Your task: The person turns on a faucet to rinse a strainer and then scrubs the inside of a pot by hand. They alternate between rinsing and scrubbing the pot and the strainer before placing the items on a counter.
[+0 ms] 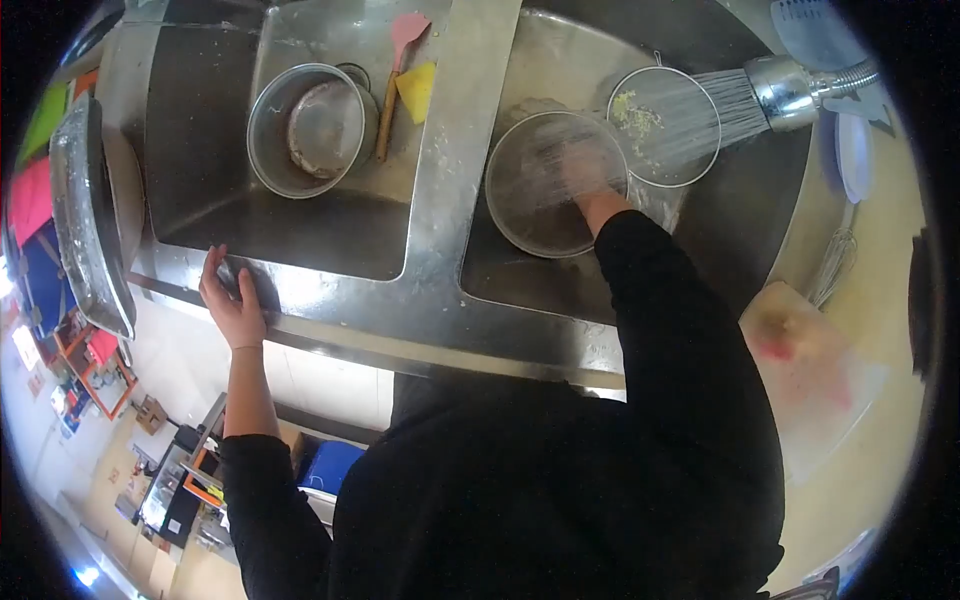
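My left hand (235, 305) rests on the front steel rim of the left sink, fingers spread and holding nothing. My right hand (588, 178) reaches down into a round metal pan (500, 205) in the right sink. Spray and blur hide its fingers. Touching the pan's right side is a round wire-rimmed strainer (697, 178) with yellowish bits on its mesh. Water streams from a chrome spray head (782, 93) at the upper right, across the strainer and into the pan.
In the left sink (200, 130) are a deep round pan (262, 140), a pink spatula (408, 32) with a wooden handle and a yellow sponge (417, 92). Metal trays (85, 220) stand at the left. A whisk (832, 265) and a stained translucent sheet (815, 370) lie on the right.
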The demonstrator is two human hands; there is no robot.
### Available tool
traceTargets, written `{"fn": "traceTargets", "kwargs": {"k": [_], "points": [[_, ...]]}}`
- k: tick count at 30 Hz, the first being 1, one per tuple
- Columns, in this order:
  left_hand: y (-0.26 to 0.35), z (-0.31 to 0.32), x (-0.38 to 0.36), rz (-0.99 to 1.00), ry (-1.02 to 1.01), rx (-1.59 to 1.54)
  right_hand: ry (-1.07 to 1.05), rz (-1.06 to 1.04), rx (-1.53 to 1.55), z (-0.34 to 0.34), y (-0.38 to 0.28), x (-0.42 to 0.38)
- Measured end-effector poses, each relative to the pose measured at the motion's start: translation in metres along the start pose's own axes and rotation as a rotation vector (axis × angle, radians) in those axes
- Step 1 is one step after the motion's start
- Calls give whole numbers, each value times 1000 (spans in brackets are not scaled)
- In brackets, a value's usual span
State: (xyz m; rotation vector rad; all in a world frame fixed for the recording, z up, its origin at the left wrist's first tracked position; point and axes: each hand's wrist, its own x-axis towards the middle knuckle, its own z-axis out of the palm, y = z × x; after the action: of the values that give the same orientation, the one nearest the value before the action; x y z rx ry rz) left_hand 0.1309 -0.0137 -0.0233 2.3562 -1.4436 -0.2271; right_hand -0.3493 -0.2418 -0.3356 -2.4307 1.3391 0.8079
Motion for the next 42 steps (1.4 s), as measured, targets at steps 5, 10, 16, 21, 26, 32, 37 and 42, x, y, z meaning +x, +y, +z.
{"fn": "traceTargets", "kwargs": {"k": [5, 10, 16, 21, 26, 32, 37, 42], "points": [[3, 0, -1, -6, 0, 16, -64, 243, 202, -35, -21, -44], [3, 1, 0, 18, 7, 10, 225, -67, 34, 19, -42, -69], [4, 1, -1, 16, 10, -16, -83, -375, 99, -17, -83, -50], [-1, 0, -1, 21, 4, -30, 298, -356, 180, -46, -70, -29], [0, 1, -1, 5, 10, -42, 137, -86, 333, -53, -35, -14], [-9, 3, -1, 36, 33, -94, -166, 171, 28, -36, -22, -48], [-1, 1, 0, -5, 20, -52, -333, 291, 296, -21, -54, -62], [2, 0, -1, -8, 24, -39, -279, -6, 243, 89, -90, -20]]}}
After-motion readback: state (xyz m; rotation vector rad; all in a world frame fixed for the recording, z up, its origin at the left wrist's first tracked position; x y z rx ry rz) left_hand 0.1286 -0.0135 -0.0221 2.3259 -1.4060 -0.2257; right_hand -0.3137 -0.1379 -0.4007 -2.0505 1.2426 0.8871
